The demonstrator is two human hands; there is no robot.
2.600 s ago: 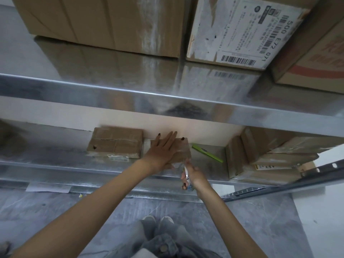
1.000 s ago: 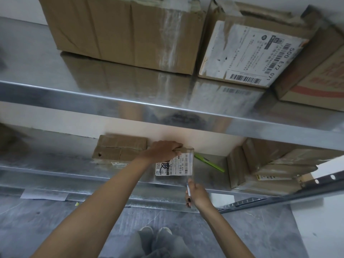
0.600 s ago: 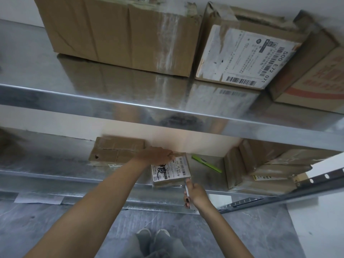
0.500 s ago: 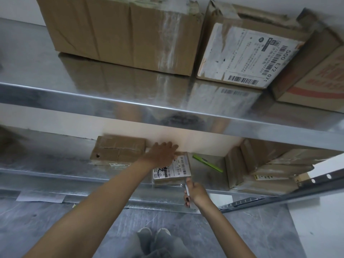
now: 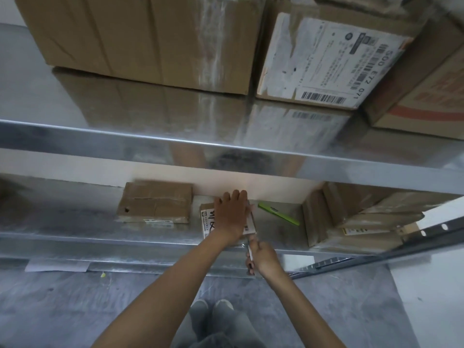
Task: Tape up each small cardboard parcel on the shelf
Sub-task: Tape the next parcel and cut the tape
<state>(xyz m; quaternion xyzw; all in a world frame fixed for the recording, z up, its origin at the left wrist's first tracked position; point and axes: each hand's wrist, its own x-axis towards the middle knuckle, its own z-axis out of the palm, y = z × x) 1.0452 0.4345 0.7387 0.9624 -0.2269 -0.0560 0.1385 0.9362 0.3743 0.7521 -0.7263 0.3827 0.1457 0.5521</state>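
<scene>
The small parcel lies on the lower shelf, near the front edge and roughly at the middle of the view. A white printed label covers its top face.

The left hand lies flat on top of this parcel. Its fingers are straight and point toward the back wall, so the palm covers most of the label. It presses down and does not grip.

The right hand is at the front edge of the shelf, just beside the parcel's near right corner. Its fingers are curled round a slim white tool, whose upper end reaches that corner. The type of tool cannot be determined.

A flat parcel, brown and taped, sits just left of the small parcel, close to the back wall. A green tool lies on the shelf to the right, apart from both hands. Further right is a stack of parcels.

The upper shelf carries a plain large box, a labelled box with a barcode, and a red-printed box.

The person's shoes stand on the grey floor below.
</scene>
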